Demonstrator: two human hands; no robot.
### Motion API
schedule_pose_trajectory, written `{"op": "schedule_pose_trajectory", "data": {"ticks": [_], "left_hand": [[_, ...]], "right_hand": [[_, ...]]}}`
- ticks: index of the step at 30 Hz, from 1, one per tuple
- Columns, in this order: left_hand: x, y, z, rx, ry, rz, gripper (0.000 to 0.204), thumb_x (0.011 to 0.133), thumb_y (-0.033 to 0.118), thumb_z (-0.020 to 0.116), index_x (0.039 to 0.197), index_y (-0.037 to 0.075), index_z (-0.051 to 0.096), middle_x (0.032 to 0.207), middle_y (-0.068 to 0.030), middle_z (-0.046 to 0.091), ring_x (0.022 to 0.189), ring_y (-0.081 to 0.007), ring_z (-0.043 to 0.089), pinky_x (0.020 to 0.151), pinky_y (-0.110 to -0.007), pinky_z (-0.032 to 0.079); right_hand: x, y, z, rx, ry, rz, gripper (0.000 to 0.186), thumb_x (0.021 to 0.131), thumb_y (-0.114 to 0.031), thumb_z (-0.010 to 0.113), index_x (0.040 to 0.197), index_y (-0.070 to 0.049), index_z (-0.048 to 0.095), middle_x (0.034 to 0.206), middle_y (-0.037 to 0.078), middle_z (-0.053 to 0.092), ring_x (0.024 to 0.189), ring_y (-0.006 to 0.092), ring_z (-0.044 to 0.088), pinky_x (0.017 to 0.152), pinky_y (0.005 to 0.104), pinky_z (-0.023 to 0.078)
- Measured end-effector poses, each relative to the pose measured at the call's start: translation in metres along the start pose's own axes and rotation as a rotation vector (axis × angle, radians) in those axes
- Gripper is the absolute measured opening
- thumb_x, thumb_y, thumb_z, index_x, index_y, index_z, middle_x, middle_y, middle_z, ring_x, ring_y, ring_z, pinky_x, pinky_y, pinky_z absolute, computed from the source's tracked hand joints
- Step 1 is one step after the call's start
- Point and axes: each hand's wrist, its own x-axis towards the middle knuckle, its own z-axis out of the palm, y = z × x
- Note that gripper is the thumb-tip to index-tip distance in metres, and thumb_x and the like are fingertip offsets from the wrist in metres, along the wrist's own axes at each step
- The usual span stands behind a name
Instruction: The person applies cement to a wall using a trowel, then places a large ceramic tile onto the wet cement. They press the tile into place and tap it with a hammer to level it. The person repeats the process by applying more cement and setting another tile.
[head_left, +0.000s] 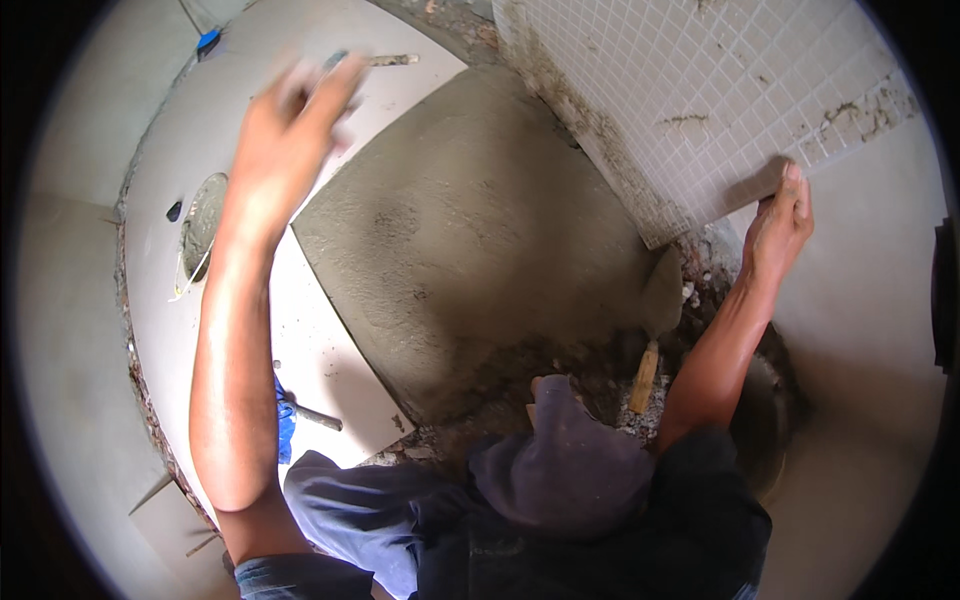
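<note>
My right hand (783,225) grips the lower edge of a large tile (690,100), its fingers closed over the rim. The tile stands tilted, with its gridded, mortar-smeared back facing me. My left hand (300,115) is smeared by motion over the pale laid tiles (400,30) at the upper left. Beyond its fingertips lies a short stick-like tool (392,60); whether they touch it, I cannot tell. Between my arms spreads a bed of wet grey mortar (470,240). A trowel (646,375) with a wooden handle rests at the mortar's lower right edge.
A bucket (190,250) with grey mortar stands on the left tiles, beside a small black object (174,211). Nearer me lie a blue cloth (286,425) and a dark handle (318,417). A blue-ended tool (208,42) sits far left. Rough rubble (690,275) borders the mortar.
</note>
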Motion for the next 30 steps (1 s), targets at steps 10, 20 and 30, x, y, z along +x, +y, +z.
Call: {"op": "schedule_pose_trajectory", "data": {"ticks": [10,20,30], "left_hand": [[-0.143,-0.207,0.016,-0.096,-0.215,-0.554,0.035,0.094,0.038,0.056,0.089,0.004,0.062,0.083,-0.0046,0.062,0.066,-0.0103,0.052,0.063,-0.025,0.042],[-0.153,-0.217,0.061,-0.217,-0.387,-0.483,0.026,0.098,0.028,0.052,0.088,0.005,0.058,0.083,-0.0028,0.056,0.072,-0.0098,0.047,0.070,-0.026,0.042],[-0.177,-0.212,0.098,-0.169,-0.603,-0.392,0.027,0.098,0.030,0.050,0.097,0.005,0.059,0.085,-0.0052,0.057,0.075,-0.0134,0.056,0.074,-0.030,0.046]], "right_hand": [[0.032,0.007,-0.033,-0.268,-0.262,-0.098,0.042,0.092,-0.036,0.056,0.111,0.001,0.061,0.097,0.012,0.067,0.080,0.0188,0.063,0.077,0.0278,0.052],[-0.158,0.065,-0.099,-1.125,-0.394,0.273,0.051,0.092,-0.033,0.052,0.124,0.005,0.050,0.108,0.027,0.058,0.100,0.0394,0.059,0.087,0.0453,0.048],[-0.236,0.069,-0.162,-1.398,-0.527,0.468,0.045,0.086,-0.040,0.057,0.110,-0.003,0.049,0.095,0.024,0.064,0.085,0.0439,0.065,0.073,0.0506,0.052]]}}
